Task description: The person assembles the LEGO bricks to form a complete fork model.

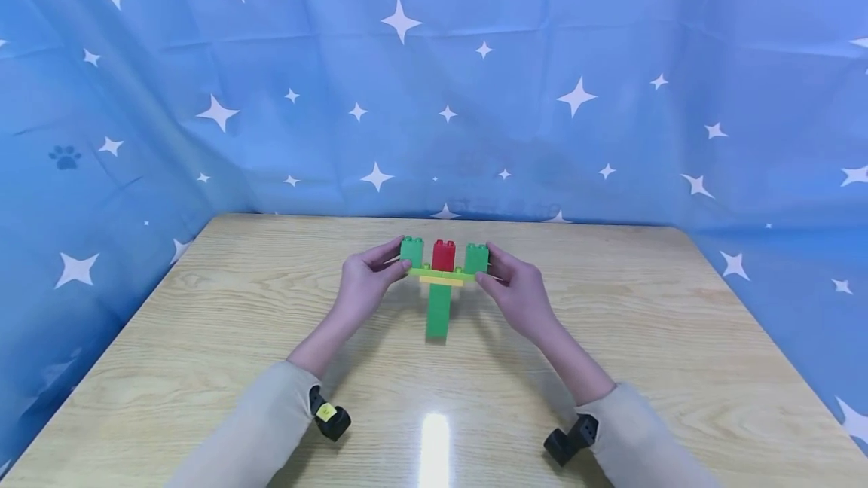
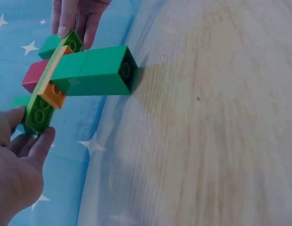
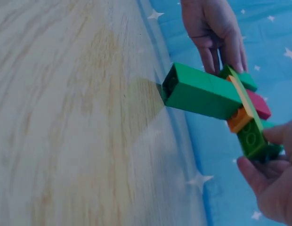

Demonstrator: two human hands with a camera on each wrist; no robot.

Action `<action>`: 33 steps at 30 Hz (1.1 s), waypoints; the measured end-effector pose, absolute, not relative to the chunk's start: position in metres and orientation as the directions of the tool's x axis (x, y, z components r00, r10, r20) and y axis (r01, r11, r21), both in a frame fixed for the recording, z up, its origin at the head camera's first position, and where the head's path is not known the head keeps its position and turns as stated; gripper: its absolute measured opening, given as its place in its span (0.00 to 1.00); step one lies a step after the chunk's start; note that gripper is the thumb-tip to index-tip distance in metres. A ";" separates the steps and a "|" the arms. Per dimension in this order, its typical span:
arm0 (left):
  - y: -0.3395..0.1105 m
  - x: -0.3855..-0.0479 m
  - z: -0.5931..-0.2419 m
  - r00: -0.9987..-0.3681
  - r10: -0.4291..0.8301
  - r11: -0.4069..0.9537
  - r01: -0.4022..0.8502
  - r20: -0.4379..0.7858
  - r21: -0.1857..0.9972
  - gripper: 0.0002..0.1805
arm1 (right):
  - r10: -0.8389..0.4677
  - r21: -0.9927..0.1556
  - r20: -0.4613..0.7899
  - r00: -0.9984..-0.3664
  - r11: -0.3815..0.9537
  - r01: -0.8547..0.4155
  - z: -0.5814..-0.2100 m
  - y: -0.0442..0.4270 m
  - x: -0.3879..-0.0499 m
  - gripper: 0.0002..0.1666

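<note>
A T-shaped toy-brick structure (image 1: 438, 307) stands upright between my two hands. Its stem is stacked green bricks (image 2: 96, 70), whose hollow underside shows in both wrist views, so at least part of the base is off the table. Across the stem's top run an orange-yellow plate (image 3: 240, 120) and a lime-green strip (image 2: 40, 113). A red brick (image 1: 444, 255) sits mid-strip, flanked by a green brick (image 1: 411, 250) and another green brick (image 1: 477, 257) at the ends. My left hand (image 1: 364, 277) pinches the left end; my right hand (image 1: 518, 292) pinches the right end.
The pale wooden table (image 1: 203, 337) extends all around the structure. Behind it hangs a blue cloth (image 1: 475, 141) with white stars. A bright light reflection (image 1: 434, 450) lies on the near tabletop. Each wrist wears a small black camera, such as the left one (image 1: 332, 422).
</note>
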State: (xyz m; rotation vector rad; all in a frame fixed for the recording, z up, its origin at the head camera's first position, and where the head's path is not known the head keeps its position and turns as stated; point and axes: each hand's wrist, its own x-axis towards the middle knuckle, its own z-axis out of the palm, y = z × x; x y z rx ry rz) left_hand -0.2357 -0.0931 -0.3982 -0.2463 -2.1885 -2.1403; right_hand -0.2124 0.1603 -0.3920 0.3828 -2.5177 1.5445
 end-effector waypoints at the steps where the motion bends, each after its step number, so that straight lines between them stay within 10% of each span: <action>1: -0.091 -0.237 -0.398 -0.987 0.056 0.009 0.154 0.153 0.988 0.26 | -0.118 -0.853 0.257 -0.959 0.438 -0.283 -0.393 0.160 -0.214 0.35; 19: -0.081 -0.248 -0.418 -0.992 0.120 0.370 0.074 0.031 0.926 0.23 | -0.010 -0.826 -0.003 -1.000 0.564 -0.003 -0.408 0.167 -0.225 0.27; 33: -0.082 -0.251 -0.423 -0.993 0.117 0.438 0.037 -0.016 0.898 0.22 | -0.089 -0.794 -0.019 -0.996 0.607 -0.038 -0.417 0.164 -0.231 0.29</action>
